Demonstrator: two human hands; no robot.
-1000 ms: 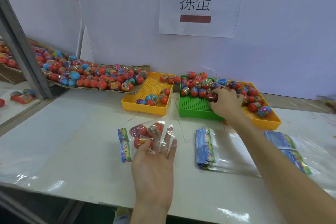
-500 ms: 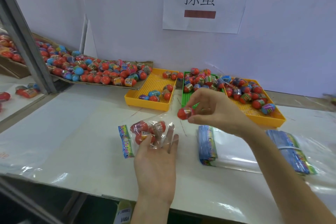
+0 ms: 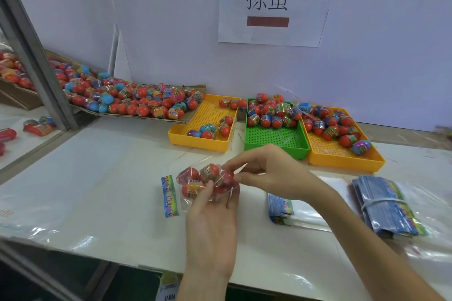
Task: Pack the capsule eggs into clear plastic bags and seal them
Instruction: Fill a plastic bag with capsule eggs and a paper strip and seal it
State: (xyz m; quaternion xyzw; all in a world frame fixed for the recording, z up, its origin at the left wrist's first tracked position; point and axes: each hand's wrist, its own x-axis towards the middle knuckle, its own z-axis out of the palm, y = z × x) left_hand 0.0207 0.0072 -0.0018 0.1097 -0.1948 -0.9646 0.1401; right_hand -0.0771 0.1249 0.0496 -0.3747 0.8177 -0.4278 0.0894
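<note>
- Right hand (image 3: 274, 173) pinching one red capsule egg (image 3: 226, 176) between thumb and fingertips, right at the mouth of the clear bag (image 3: 203, 186); other fingers loosely curled, nothing else held.
- Left hand (image 3: 212, 225) under the bag, palm up, fingers curled around it and keeping the opening up at about 2 o'clock.
- Roughly four eggs showing through the plastic already, plus the one going in; exact count hard to call through the glare.
- Printed header strip (image 3: 169, 196) hanging off the bag at 9 o'clock, not folded or pressed shut, so sealing looks still to do.
- Loads left, by the look of it: flat stack of empty bags (image 3: 281, 208) at 3 o'clock, a rubber-banded bundle (image 3: 384, 205) further out the same way.
- Supply at 12 to 1 o'clock: green tray (image 3: 276, 146) about half full at its far end, right yellow tray (image 3: 342, 161) well stocked, left yellow tray (image 3: 195, 142) at 11 o'clock with only a few eggs.
- Big heap on the cardboard tray (image 3: 137, 115) at 10 o'clock, barely touched.
- No finished, sealed bags clearly visible on this bench; some red packs beyond the metal post (image 3: 34, 56) at 9 o'clock, too blurry to say.
- Open tabletop (image 3: 97, 178) from 7 to 10 o'clock, good spot for setting things down.
- Bench edge close at 6 o'clock, tray walls at 12, bag stacks crowding 3 o'clock, so probably safest swinging left.
</note>
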